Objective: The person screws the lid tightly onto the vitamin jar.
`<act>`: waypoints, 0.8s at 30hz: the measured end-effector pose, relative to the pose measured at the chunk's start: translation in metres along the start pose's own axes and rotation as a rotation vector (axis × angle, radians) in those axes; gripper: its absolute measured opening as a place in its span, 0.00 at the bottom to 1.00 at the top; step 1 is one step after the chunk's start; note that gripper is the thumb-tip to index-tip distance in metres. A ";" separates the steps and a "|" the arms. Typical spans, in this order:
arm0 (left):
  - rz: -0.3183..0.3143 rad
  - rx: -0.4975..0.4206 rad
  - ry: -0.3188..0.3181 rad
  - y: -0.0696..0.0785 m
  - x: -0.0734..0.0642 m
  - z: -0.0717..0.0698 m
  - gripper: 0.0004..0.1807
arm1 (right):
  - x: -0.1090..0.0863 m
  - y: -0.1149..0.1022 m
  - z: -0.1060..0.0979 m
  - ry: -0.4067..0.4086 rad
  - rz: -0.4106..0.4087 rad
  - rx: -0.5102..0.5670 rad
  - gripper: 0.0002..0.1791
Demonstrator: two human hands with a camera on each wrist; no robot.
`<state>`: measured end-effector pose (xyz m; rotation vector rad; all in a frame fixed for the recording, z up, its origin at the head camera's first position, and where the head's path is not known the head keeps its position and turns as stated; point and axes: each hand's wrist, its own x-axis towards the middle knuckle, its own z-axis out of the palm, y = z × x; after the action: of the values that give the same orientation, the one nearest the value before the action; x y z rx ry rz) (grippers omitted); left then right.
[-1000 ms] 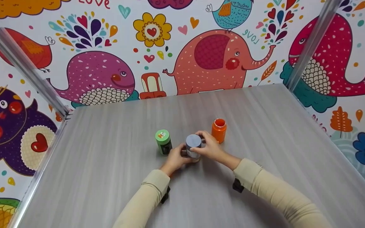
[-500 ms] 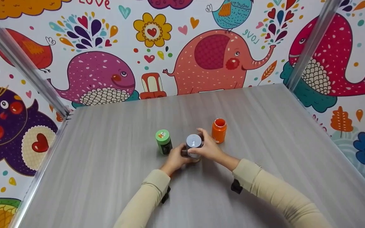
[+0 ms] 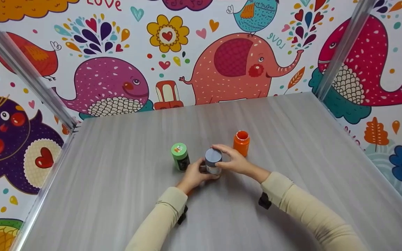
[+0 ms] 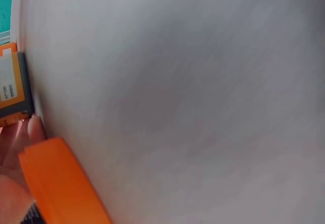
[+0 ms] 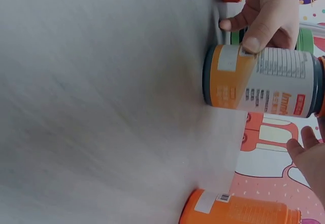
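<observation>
In the head view, a bottle with a grey lid (image 3: 213, 156) stands in the middle of the table. Its white and orange label (image 5: 269, 79) faces the right wrist camera. My left hand (image 3: 194, 176) grips the bottle low on its side, with the thumb on the label in the right wrist view. My right hand (image 3: 238, 163) holds the grey lid between thumb and fingers; the wrist view cuts off this contact. Just left stands a green-lidded bottle (image 3: 180, 157). To the right is an orange bottle (image 3: 241, 144) with an uncovered mouth.
An orange lid-like piece (image 4: 63, 183) lies on the table by my left wrist, mostly hidden in the head view. The grey table (image 3: 124, 195) ends at patterned walls (image 3: 173, 69), with metal posts (image 3: 344, 52) at its far corners.
My right hand's fingers loosened from the lid half a second ago and now lie round it again, with the wrist turned. The left hand and the bottles have stayed in place.
</observation>
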<state>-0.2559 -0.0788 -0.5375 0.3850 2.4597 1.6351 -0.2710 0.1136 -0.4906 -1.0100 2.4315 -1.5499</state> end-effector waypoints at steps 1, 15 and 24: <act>0.002 -0.004 0.001 0.000 0.000 0.000 0.32 | 0.000 -0.005 0.000 0.002 0.003 -0.012 0.32; -0.020 0.057 0.006 0.002 -0.001 -0.002 0.32 | 0.007 -0.006 0.014 0.172 0.084 -0.052 0.32; -0.002 0.029 0.003 0.001 -0.001 -0.002 0.29 | 0.001 -0.009 0.013 0.158 0.081 -0.063 0.34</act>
<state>-0.2552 -0.0801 -0.5360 0.3841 2.4875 1.6014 -0.2624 0.1007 -0.4893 -0.8153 2.6062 -1.5924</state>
